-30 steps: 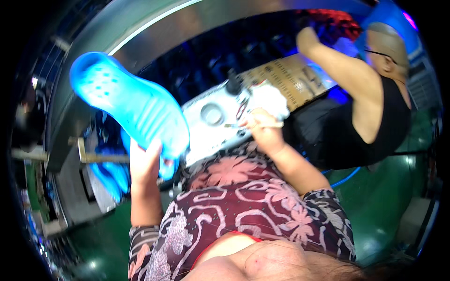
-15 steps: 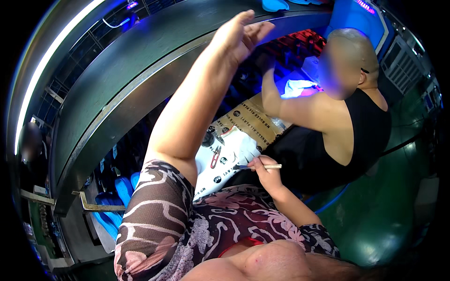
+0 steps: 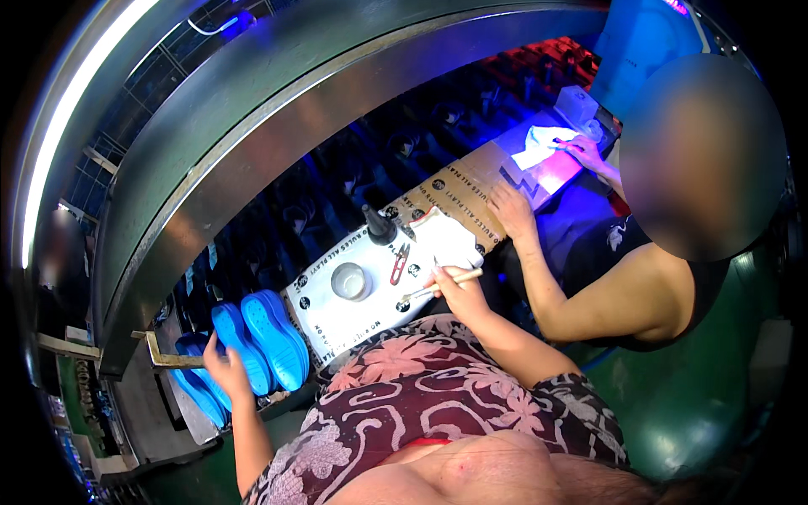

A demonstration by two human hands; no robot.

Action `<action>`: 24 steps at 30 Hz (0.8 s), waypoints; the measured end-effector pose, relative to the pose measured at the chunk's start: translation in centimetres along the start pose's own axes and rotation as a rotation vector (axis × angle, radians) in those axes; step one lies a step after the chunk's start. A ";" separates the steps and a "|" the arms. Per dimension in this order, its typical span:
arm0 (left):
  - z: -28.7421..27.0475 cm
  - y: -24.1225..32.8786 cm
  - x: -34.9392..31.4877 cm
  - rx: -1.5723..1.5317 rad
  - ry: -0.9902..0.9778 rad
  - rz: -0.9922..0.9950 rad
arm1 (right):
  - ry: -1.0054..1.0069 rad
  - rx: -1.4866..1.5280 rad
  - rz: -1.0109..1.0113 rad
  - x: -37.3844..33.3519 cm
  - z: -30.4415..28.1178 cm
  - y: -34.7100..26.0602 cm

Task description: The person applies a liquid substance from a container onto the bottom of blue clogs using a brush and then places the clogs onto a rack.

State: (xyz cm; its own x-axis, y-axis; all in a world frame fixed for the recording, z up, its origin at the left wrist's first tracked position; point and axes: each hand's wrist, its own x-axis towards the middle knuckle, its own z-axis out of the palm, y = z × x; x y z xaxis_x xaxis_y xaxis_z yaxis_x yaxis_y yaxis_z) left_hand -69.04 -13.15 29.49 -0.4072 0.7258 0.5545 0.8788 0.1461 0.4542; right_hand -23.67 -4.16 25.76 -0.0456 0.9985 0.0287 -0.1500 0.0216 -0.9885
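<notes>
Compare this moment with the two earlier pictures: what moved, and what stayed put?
The left hand, which held one blue clog up high a second ago and then swung empty overhead, is now down on the blue clogs stacked at the left. The right hand keeps its brush by the white board.

dim | blue-violet glow upper right | heavy fisheye bending | dark rim

Brush tip (image 3: 407,296) (perhaps) too small
</notes>
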 end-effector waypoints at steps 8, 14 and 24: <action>-1.4 -10.6 -6.4 -0.119 -0.476 -0.551 | -0.243 -0.235 -0.079 3.4 5.1 -3.4; -0.7 -9.6 -5.6 0.213 -0.382 -0.339 | -0.181 -0.336 -0.095 6.9 6.8 -3.0; -1.5 -7.7 -4.6 0.197 -0.419 -0.461 | -0.483 -0.921 -0.387 10.3 11.1 -0.7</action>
State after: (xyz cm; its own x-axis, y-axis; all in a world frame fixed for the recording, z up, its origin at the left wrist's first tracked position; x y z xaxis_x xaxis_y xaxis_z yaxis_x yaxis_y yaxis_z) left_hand -74.33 -18.61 24.50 -0.6570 0.7538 -0.0034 0.6826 0.5968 0.4218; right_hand -34.96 5.53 28.35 -0.5645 0.7966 0.2161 0.5449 0.5564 -0.6274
